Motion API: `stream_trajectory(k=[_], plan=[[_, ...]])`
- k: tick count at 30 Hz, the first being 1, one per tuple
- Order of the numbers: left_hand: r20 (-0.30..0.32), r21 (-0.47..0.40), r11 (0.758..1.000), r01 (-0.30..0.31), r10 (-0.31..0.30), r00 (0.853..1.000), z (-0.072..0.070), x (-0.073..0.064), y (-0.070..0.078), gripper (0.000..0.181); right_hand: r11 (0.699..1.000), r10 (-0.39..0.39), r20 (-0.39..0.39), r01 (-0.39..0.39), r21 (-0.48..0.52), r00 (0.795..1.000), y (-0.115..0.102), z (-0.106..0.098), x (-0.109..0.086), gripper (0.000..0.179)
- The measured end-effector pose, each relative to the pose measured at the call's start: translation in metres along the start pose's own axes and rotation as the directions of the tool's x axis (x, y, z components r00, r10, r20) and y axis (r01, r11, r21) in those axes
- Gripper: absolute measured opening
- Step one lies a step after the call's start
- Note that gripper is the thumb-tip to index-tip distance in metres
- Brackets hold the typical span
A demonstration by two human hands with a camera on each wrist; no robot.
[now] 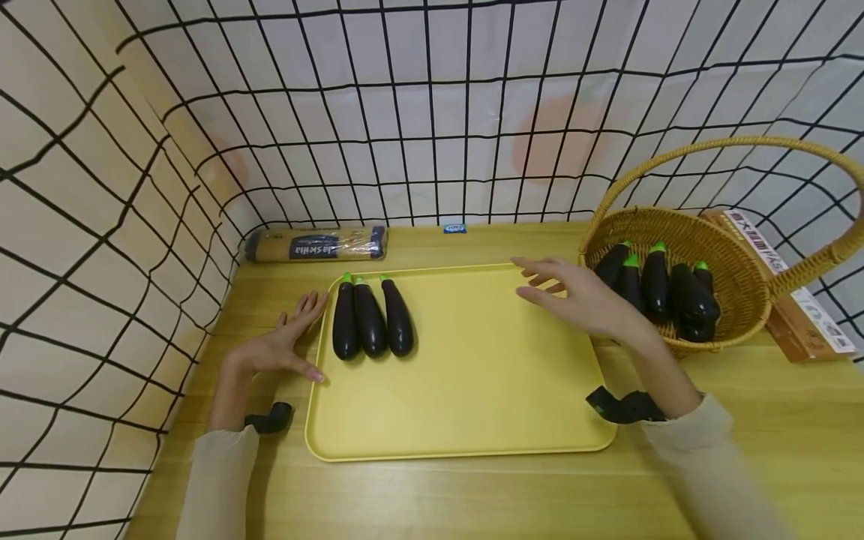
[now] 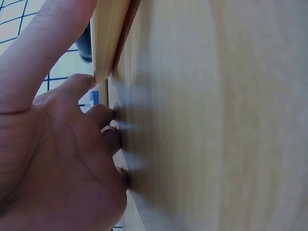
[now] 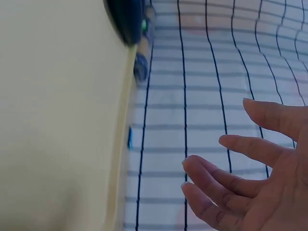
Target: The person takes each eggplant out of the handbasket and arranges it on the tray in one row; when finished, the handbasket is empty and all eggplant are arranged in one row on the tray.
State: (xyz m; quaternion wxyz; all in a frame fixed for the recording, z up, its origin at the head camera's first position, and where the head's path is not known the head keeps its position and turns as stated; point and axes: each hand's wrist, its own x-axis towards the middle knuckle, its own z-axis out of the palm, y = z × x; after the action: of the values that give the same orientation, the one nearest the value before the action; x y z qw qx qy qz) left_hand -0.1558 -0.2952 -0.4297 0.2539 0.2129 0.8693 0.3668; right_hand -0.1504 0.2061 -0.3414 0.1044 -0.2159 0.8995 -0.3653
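Three dark eggplants (image 1: 370,319) with green stem ends lie side by side at the left end of a yellow tray (image 1: 472,390). My left hand (image 1: 282,345) is at the tray's left edge, fingers spread; in the left wrist view its fingertips come down to the wooden surface beside the rim. Over the tray's right part hovers my right hand (image 1: 574,296), its fingers extended and holding nothing. More eggplants (image 1: 655,281) sit in a wicker basket (image 1: 739,300) just right of that hand. In the right wrist view the right hand (image 3: 250,178) has its fingers apart.
The basket's tall handle (image 1: 729,142) arches above it. Behind the basket lies a brown and white box (image 1: 790,285). A plastic-wrapped roll (image 1: 317,244) and a small blue packet (image 1: 454,228) are along the back. Black wire mesh (image 1: 432,112) stands behind and at the left.
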Motion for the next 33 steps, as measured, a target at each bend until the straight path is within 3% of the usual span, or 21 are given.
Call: stream_trajectory(k=[4,9,17,23,28,33], plan=[[-0.002,-0.004,1.000,0.004,-0.004,1.000,0.000,-0.001,0.000,0.141,0.995,0.084,-0.056,-0.087,-0.058,0.995,0.018,-0.030,-0.027,0.058],[-0.004,-0.016,1.000,0.005,-0.005,1.000,-0.001,-0.003,0.000,0.141,0.967,0.210,-0.142,-0.227,-0.116,0.967,0.050,-0.058,-0.055,0.063],[-0.004,-0.028,1.000,0.004,-0.004,1.000,0.000,-0.003,0.000,0.141,0.866,0.351,-0.284,-0.425,-0.265,0.892,0.102,-0.081,-0.090,0.072],[-0.002,-0.031,1.000,-0.002,0.002,1.000,0.000,-0.003,0.001,0.141,0.807,0.446,-0.282,-0.518,-0.284,0.849,0.118,-0.088,-0.101,0.081],[-0.003,-0.034,0.999,-0.005,0.005,1.000,0.000,-0.003,0.000,0.141,0.793,0.502,-0.211,-0.544,-0.275,0.839,0.124,-0.086,-0.099,0.086],[-0.001,-0.030,0.999,-0.014,0.014,1.000,0.000,-0.001,-0.001,0.141,0.807,0.474,-0.239,-0.527,-0.267,0.847,0.130,-0.082,-0.097,0.082]])
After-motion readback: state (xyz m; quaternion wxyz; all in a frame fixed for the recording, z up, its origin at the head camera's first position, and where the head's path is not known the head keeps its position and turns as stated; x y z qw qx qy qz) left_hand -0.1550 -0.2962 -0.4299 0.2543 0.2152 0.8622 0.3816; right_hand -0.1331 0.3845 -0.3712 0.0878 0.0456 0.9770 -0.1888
